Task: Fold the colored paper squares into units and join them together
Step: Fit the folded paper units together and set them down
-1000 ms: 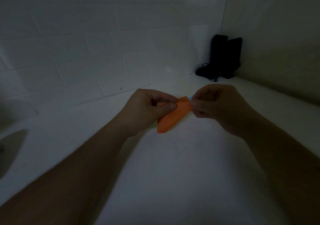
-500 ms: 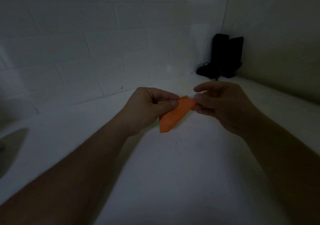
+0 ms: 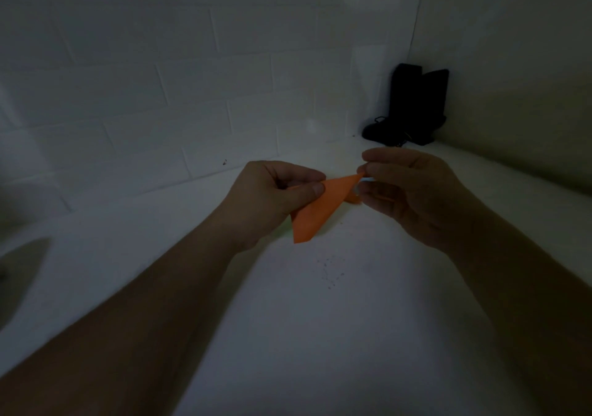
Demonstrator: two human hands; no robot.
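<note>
Left hand [image 3: 269,197] pinches the orange paper unit [image 3: 317,210] at its upper edge, frame centre; right hand [image 3: 413,191] pinches its right tip. Paper is likely light and easily creased: hold near folds.

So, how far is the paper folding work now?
Done: the orange paper is already creased into a pointed unit. In hand: the left hand pinches its middle and the right hand pinches its tip. Left: joining; no other finished unit is in view.
</note>
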